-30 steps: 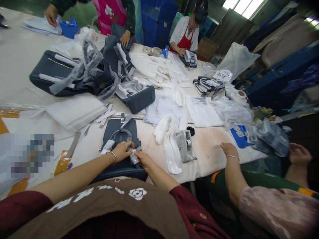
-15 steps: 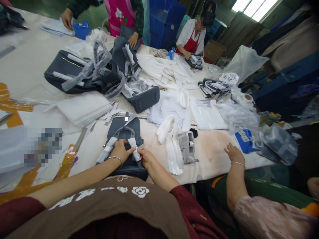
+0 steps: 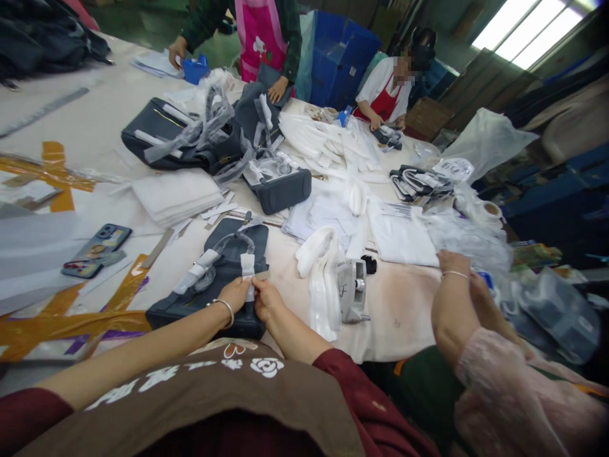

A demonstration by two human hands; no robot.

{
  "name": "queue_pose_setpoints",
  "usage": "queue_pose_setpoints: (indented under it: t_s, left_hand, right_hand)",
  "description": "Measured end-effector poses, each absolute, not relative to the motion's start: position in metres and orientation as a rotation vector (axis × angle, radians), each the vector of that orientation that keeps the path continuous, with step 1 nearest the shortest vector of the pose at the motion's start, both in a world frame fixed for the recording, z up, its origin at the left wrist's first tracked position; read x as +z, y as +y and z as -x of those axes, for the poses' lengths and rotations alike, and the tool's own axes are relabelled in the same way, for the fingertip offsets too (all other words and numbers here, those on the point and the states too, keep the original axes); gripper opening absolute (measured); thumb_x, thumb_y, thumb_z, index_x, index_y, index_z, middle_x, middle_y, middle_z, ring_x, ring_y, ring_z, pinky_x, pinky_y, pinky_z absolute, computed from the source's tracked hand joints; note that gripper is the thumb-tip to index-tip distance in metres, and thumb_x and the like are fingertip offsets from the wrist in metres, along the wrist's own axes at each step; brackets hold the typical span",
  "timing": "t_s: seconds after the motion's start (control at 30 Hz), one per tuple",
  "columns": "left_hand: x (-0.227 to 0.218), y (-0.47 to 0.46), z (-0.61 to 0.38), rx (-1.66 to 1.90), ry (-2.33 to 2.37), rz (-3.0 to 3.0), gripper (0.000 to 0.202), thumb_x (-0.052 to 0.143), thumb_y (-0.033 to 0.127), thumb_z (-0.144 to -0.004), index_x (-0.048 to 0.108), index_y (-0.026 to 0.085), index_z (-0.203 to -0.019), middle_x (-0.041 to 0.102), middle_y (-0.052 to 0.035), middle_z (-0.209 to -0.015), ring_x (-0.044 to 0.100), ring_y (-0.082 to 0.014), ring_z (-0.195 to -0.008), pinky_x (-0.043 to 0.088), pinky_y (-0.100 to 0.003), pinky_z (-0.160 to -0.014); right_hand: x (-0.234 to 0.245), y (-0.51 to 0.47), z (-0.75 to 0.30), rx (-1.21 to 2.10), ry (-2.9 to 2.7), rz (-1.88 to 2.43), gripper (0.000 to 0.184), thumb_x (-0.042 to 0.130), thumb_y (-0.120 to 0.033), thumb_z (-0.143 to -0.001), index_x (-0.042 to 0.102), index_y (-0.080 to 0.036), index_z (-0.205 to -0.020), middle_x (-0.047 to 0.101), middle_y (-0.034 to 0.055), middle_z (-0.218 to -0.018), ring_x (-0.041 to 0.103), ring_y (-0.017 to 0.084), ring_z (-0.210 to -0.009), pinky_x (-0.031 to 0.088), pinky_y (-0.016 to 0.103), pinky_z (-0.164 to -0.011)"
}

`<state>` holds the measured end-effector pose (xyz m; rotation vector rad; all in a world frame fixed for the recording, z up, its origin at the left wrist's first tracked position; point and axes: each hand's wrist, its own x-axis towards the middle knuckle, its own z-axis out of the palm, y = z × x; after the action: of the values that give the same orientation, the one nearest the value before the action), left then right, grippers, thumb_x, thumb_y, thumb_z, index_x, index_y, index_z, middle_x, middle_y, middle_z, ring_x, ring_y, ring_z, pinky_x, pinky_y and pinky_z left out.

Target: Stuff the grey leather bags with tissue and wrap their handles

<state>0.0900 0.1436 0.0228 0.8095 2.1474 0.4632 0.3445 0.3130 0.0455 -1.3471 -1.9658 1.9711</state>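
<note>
Two hands — left [image 3: 233, 295], right [image 3: 269, 301] — pinch white strap wrap [image 3: 247, 266] above navy handbag [image 3: 183, 311].

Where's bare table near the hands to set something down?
The stained tabletop right of the grey device, before the co-worker's arm, is free. Another patch lies between the phones and the navy bag. Crowded: the white fabric behind the left hand and right hand.

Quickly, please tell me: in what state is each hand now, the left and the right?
Left hand: closed, pinching the white wrap on the bag strap.
Right hand: closed, pinching the same wrap.
</note>
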Motion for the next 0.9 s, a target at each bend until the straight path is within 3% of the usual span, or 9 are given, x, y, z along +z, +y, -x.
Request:
queue_pose_setpoints:
  t_s: [0.13, 0.2, 0.33, 0.4, 0.53, 0.77, 0.9]
  left_hand:
    - [0.028, 0.139, -0.097, 0.575, 2.159, -0.707, 0.045, 0.033, 0.039, -0.090, 0.062, 0.012, -0.112, 0.069, -0.0117, -0.099, 0.064, -0.0212, -0.088, 0.048, -0.027, -0.072]
    - [0.029, 0.138, -0.096, 0.626, 2.140, -0.686, 0.047, 0.033, 0.039, -0.089, 0.062, 0.012, -0.113, 0.069, -0.0112, -0.099, 0.064, -0.0214, -0.087, 0.048, -0.027, -0.072]
    - [0.033, 0.141, -0.089, 0.574, 2.176, -0.714, 0.049, 0.032, 0.041, -0.088, 0.065, 0.012, -0.110, 0.070, -0.0106, -0.098, 0.064, -0.0227, -0.089, 0.047, -0.027, -0.074]
    - [0.035, 0.145, -0.087, 0.492, 2.202, -0.724, 0.049, 0.031, 0.042, -0.088, 0.066, 0.013, -0.107, 0.070, -0.0104, -0.095, 0.064, -0.0233, -0.088, 0.047, -0.027, -0.073]
    - [0.035, 0.154, -0.085, 0.400, 2.215, -0.727, 0.047, 0.032, 0.042, -0.087, 0.068, 0.013, -0.095, 0.070, -0.0121, -0.091, 0.064, -0.0261, -0.087, 0.044, -0.029, -0.070]
    - [0.020, 0.167, -0.082, 0.315, 2.206, -0.708, 0.049, 0.026, 0.039, -0.088, 0.066, 0.012, -0.076, 0.069, -0.0187, -0.088, 0.064, -0.0302, -0.083, 0.042, -0.032, -0.065]
    - [0.017, 0.168, -0.080, 0.291, 2.200, -0.716, 0.048, 0.028, 0.041, -0.088, 0.065, 0.014, -0.073, 0.069, -0.0176, -0.086, 0.064, -0.0289, -0.084, 0.041, -0.031, -0.066]
  right_hand:
    - [0.025, 0.251, -0.233, 2.207, -1.702, 1.298, 0.021, 0.065, -0.031, -0.084, 0.058, -0.013, -0.092, 0.062, 0.0030, -0.078, 0.058, 0.015, -0.068, 0.049, 0.029, -0.061]
    - [0.020, 0.232, -0.198, 2.301, -1.565, 1.308, 0.013, 0.060, -0.026, -0.085, 0.056, -0.014, -0.086, 0.059, 0.0001, -0.068, 0.053, 0.012, -0.057, 0.048, 0.027, -0.057]
    - [0.014, 0.231, -0.176, 2.576, -1.053, 1.403, 0.007, 0.060, -0.019, -0.080, 0.055, -0.015, -0.082, 0.055, -0.0040, -0.060, 0.047, 0.007, -0.046, 0.044, 0.021, -0.053]
    - [0.012, 0.240, -0.176, 2.602, -1.077, 1.411, 0.010, 0.064, -0.018, -0.075, 0.057, -0.015, -0.081, 0.057, -0.0035, -0.061, 0.049, 0.007, -0.047, 0.040, 0.020, -0.050]
    - [0.009, 0.250, -0.178, 2.347, -1.500, 1.425, 0.009, 0.065, -0.021, -0.075, 0.058, -0.016, -0.072, 0.056, -0.0034, -0.057, 0.051, 0.010, -0.052, 0.037, 0.021, -0.051]
    - [0.005, 0.240, -0.178, 1.328, -2.386, 1.350, 0.022, 0.059, -0.032, -0.081, 0.056, -0.019, -0.063, 0.059, 0.0002, -0.068, 0.051, 0.015, -0.068, 0.037, 0.026, -0.064]
    - [0.000, 0.234, -0.179, 1.244, -2.414, 1.327, 0.018, 0.054, -0.029, -0.084, 0.058, -0.020, -0.068, 0.060, 0.0010, -0.076, 0.051, 0.015, -0.073, 0.036, 0.026, -0.068]
